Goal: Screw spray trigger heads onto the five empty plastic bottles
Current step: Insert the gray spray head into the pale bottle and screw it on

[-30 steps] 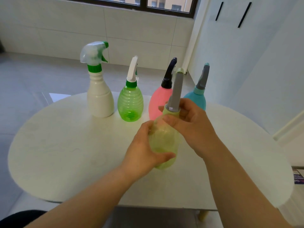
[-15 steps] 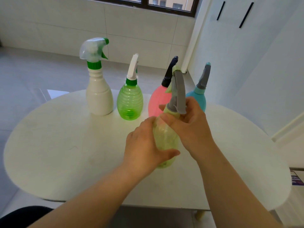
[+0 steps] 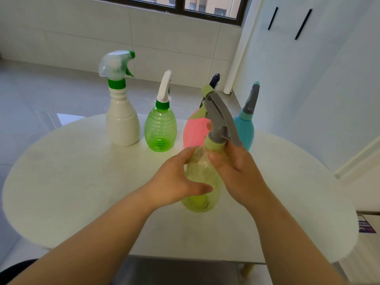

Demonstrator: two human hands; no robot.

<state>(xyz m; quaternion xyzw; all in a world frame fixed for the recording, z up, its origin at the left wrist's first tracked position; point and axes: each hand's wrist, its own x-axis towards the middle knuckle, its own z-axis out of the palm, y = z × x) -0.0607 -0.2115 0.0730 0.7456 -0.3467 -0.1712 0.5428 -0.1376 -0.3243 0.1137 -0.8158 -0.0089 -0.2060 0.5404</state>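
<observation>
Centre of frame: the pale yellow-green bottle point(image 3: 203, 175), on or just above the white table point(image 3: 82, 182) (contact not discernible). Its gray trigger head point(image 3: 221, 118) sits on the neck, nozzle pointing to the upper left. The right hand point(image 3: 236, 171) curls round the head's collar, thumb toward the viewer. The left hand point(image 3: 176, 182) grips the bottle's body from the left, thumb across its lower front. Both forearms rise from the bottom edge.

Likely faults: a crooked collar would cross-thread, and a hard squeeze would dent the thin wall.

Behind, left to right: a white bottle point(image 3: 122, 122), a green bottle point(image 3: 160, 130), a pink bottle point(image 3: 195, 130) and a blue bottle point(image 3: 244, 128), each bearing a head.
</observation>
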